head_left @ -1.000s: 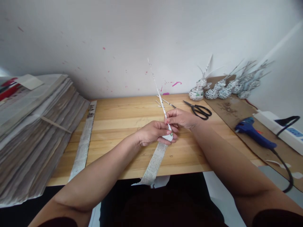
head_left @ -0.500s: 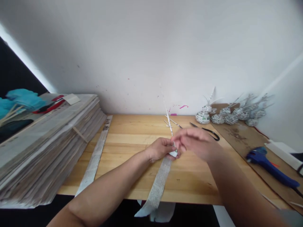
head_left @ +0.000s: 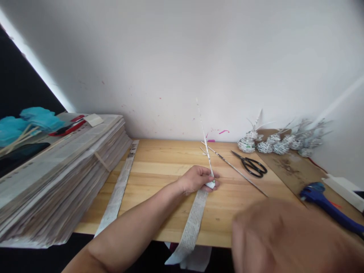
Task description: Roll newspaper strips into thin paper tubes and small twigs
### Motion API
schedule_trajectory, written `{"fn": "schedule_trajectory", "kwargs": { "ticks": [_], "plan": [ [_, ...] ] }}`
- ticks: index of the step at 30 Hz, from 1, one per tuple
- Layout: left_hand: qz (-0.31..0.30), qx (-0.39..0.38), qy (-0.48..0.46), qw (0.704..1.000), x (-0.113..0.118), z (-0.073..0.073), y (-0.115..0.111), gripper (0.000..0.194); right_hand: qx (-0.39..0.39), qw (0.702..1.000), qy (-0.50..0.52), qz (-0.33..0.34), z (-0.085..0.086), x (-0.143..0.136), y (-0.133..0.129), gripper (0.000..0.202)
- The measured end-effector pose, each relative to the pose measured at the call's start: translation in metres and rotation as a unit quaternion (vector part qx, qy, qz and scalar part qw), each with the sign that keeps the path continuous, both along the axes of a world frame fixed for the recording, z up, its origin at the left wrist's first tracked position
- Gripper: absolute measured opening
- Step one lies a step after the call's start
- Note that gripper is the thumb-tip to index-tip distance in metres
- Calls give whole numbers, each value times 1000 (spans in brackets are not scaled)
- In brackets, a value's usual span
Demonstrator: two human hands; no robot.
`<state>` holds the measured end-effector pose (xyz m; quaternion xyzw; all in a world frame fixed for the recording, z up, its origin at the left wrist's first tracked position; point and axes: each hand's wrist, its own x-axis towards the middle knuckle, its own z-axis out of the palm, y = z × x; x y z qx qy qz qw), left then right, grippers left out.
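Observation:
Between the thumb and fingers of my left hand (head_left: pixel 197 179) is the white folded end of a newspaper strip. A thin rolled paper tube (head_left: pixel 206 149) rises from that grip and leans slightly left against the wall behind. The flat newspaper strip (head_left: pixel 192 223) runs down from under the hand and hangs over the table's front edge. My right hand (head_left: pixel 264 235) is large and blurred at the lower right, close to the camera and apart from the paper. Its fingers are mostly hidden.
Black scissors (head_left: pixel 253 165) and a thin rod (head_left: pixel 240 172) lie on the wooden table (head_left: pixel 159 159). At left stands a tall newspaper stack (head_left: pixel 93 170) beside another paper strip (head_left: pixel 121 189). Woven paper figures (head_left: pixel 247 143) and a blue glue gun (head_left: pixel 321 199) are at right.
My right hand has left the paper at my left hand and swung down toward me at the lower right. The scissors and rod are now uncovered. My left hand keeps its hold.

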<state>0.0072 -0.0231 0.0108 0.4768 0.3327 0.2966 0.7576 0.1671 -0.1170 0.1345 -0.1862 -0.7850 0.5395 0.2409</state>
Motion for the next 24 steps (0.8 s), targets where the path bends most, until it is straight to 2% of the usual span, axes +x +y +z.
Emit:
{"fn": "schedule_trajectory", "kwargs": {
  "ticks": [2,3,5,7,8,11,14,16,20,24],
  "plan": [
    [-2,2,-9,1000,-1,2,0,30,-11,997,23,-72,-7,10,31,12],
    [-4,4,-12,1000,-2,3,1,30,-23,983,61,-172,-14,13,51,11],
    [-8,3,-15,1000,-3,5,0,33,-62,938,111,-323,-36,19,90,25],
    [-16,-3,-10,1000,-4,7,0,35,-129,908,117,-380,-64,23,119,40],
    [-20,-5,-8,1000,-5,9,0,35,-161,910,90,-372,-77,24,127,40],
    [-33,-6,-7,999,-7,12,0,33,-228,940,51,-249,-103,25,133,35],
    [-50,-21,-13,998,-9,16,-1,32,-262,955,67,-125,-109,23,127,35],
    [-72,-37,-19,997,-10,17,-1,30,-274,957,62,-75,-109,21,125,36],
    [-110,-47,-40,992,-11,18,-3,30,-281,955,79,-46,-113,20,127,32],
    [-103,-41,-45,993,-9,16,-4,29,-295,947,116,-49,-117,21,130,33]
  ]
}}
